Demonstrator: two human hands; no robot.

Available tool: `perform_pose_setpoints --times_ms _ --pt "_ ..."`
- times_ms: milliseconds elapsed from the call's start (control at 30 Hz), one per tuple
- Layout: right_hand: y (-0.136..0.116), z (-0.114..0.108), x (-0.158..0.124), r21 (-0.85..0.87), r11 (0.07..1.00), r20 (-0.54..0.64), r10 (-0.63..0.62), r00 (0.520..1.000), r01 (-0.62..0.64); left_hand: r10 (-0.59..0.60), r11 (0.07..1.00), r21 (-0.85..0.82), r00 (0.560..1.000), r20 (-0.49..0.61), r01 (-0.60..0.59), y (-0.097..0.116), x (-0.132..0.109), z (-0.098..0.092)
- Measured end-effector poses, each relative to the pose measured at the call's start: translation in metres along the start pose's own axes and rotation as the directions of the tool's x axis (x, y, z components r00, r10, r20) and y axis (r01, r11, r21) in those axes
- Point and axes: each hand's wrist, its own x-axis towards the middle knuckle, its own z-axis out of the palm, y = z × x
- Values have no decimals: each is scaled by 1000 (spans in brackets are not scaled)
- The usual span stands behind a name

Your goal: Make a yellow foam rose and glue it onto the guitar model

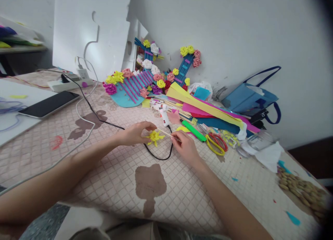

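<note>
A yellow paper flower (155, 138) with pointed petals sits at the fingertips of my left hand (136, 133). The fingers curve round its left side, with the thumb below and the other fingers above. My right hand (186, 146) pinches a thin wooden stick (164, 131) that slants up and left over the flower, its far end close to my left fingertips. Whether the stick touches the flower I cannot tell. Just behind them lies a white glue gun (163, 115), and its black cable (157, 158) loops under and in front of the flower.
A blue guitar-shaped craft piece (127, 94) with paper flowers stands at the back. Rightward lie a green cutter (193, 130), scissors (215, 144), coloured paper strips (208, 106) and peanuts (299, 189). A phone (50, 104) and power strip (70, 83) are left.
</note>
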Motion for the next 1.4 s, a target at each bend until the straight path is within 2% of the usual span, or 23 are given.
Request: perform_pose_setpoints --times_ms 133,300,367,467,500,633,933,1067,1167,1233,1400 --pt "0 0 0 -3 1000 -8 -5 1000 5 -16 999 33 999 -32 17 2 0 -8" --pt "1 1 1 -7 1000 -17 -10 1000 10 -78 983 147 972 -221 112 7 1 -16" --pt "0 1 2 -11 1000 -16 -6 1000 6 -121 963 218 979 -163 156 13 -1 -16" --pt "-2 3 5 -25 1000 -12 3 1000 -3 -200 936 299 979 27 183 22 -7 -13" --pt "-3 3 6 -31 1000 -11 5 1000 -5 -221 925 328 973 60 190 25 -9 -10" --pt "-7 8 9 -51 999 2 6 1000 -6 -258 881 425 964 58 210 32 -15 0" --pt "-15 15 11 -69 997 82 -32 996 38 -217 867 465 976 32 178 26 -13 4" --pt "-23 9 5 72 997 126 -16 992 7 -204 864 460 978 -51 204 21 -9 1" --pt "-23 2 2 137 990 73 15 997 -25 -138 879 438 980 -147 189 19 -7 -3" --pt "-19 -2 2 118 993 44 -9 999 4 -72 896 418 978 -195 149 18 -6 -5" --pt "-1 -7 5 48 991 112 -128 985 123 106 945 325 971 -214 -32 22 -5 -2"
